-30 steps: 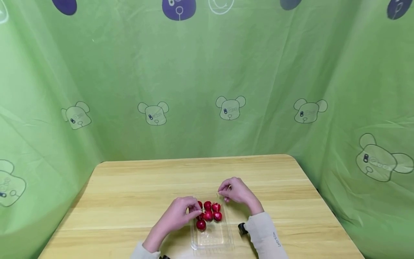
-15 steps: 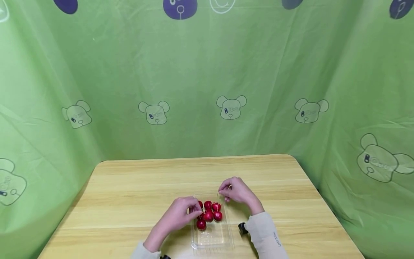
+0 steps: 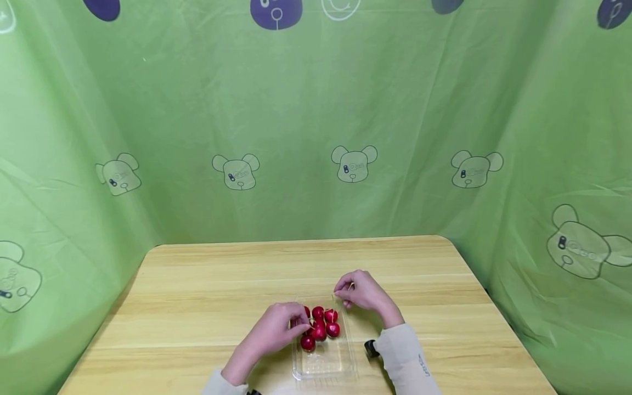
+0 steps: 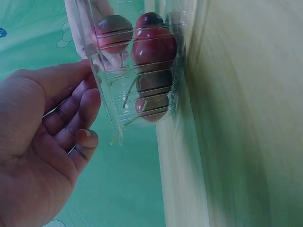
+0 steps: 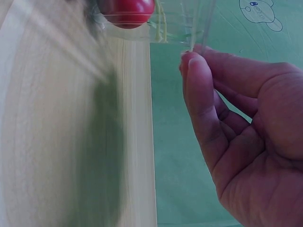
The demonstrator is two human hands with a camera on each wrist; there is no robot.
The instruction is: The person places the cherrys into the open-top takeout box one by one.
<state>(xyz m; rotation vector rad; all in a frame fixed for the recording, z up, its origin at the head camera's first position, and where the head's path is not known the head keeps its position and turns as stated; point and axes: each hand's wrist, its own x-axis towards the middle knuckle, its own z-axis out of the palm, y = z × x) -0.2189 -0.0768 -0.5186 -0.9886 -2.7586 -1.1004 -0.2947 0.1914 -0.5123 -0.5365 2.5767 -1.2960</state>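
Near the front edge of the light wooden table (image 3: 207, 296) sits a clear ribbed plastic punnet (image 3: 323, 362) with small round red fruits (image 3: 320, 323) crowded at its far end. At the punnet's nine o'clock side, the left hand (image 3: 278, 328) curls its fingers (image 4: 75, 113) against the wall beside the fruits; whether it truly grips, I cannot tell. At about one o'clock, the right hand (image 3: 362, 293) pinches the punnet's far corner rim between thumb and fingertips (image 5: 194, 71).
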